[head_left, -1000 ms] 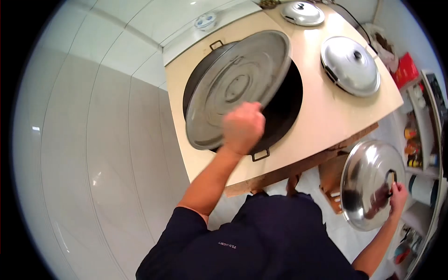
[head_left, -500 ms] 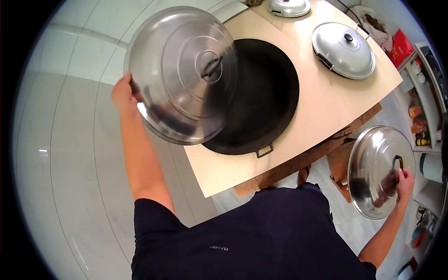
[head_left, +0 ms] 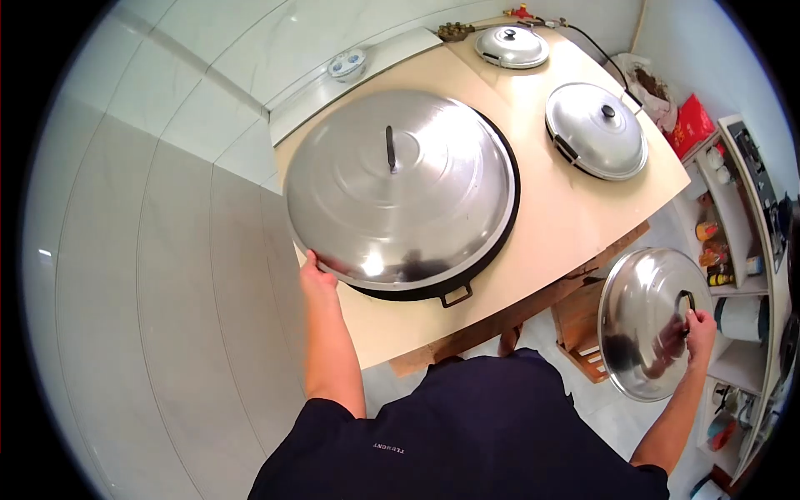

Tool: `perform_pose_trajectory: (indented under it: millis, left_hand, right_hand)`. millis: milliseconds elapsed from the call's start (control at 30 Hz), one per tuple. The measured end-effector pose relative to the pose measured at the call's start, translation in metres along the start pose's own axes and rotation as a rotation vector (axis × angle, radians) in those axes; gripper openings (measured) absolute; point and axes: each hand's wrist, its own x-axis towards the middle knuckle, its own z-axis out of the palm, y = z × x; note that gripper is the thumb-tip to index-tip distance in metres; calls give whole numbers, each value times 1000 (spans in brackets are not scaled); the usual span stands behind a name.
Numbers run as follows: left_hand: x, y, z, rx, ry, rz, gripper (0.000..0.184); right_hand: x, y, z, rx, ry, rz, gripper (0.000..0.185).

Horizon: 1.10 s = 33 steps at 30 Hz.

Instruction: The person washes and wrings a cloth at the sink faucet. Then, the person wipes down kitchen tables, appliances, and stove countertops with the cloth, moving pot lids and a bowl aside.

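Note:
A large silver lid (head_left: pixel 350 196) with a dark handle covers most of the big black wok (head_left: pixel 457 294), leaving its dark rim showing on the right and front. My left hand (head_left: pixel 319 279) grips that lid's near-left rim, thumb on top and the other fingers hidden beneath. Off the counter at the lower right, my right hand (head_left: pixel 701 333) is closed around the black handle of a second shiny lid (head_left: pixel 633 321), which hangs tilted in the air.
Two smaller lidded pans, one nearer (head_left: pixel 592 137) and one farther (head_left: pixel 508 48), stand on the cream counter (head_left: pixel 542 212). A wooden stool (head_left: pixel 575 321) is below its front edge. Shelves (head_left: pixel 737 287) with jars and pots line the right side; a tiled wall (head_left: pixel 167 267) rises at left.
The large lid has moved right and down from the wok's left side and now lies over it, with my left hand still on its rim. The second lid stays in my right hand.

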Motion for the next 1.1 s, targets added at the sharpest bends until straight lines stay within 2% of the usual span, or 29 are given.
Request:
perform_pose_trajectory:
  millis: [67,167,267,300,400,467,533,600,700,833,867,933,1100]
  left_hand:
    - [9,-24,-24,-25,47,-43,40]
    - [30,-70,-67,-26,83,53,46]
    - [-72,-43,-25,1447,424,248,55]
    - [-52,-66,-46,1507,606,735,58]
    - [-56,-40,-27,1366,12,836,47]
    - [-42,-44,8,1372,-146,927,43]
    - [-65,-43,77,1065,-286,509,40]
    - [-42,-72,125,929,-456,525,46]
    - [-48,-89,204,779,-366,205,32]
    - [17,-135,245,887,-254,185,17]
    - [30,-137,247,861,-240,88,20]
    - [38,-134,252,872,-204,28,20]
    - [34,-133,251,845,-210,86,23]
  right_hand:
    - [-1,-11,-1,-26,2,-12,17]
    - [-4,-29,2,-40,-6,-57,16]
    - [-4,-40,4,-54,-14,-96,17]
    - [-5,-44,6,-28,-31,-106,18]
    - [-8,-47,8,-17,-73,-134,20]
    - [-9,-45,10,-13,-83,-140,22]
    - [-24,-65,12,-4,-98,-96,21]
    - [-26,-63,11,-10,-94,-130,20]
    - [-31,-65,4,-15,-127,-59,18]
    - [-37,-55,-10,-45,-100,-3,15]
    - [-36,-48,-15,-56,-78,-25,15]
    - [-39,-31,-23,-73,-51,-57,15]
    - [-31,-8,-30,-131,-62,-33,14]
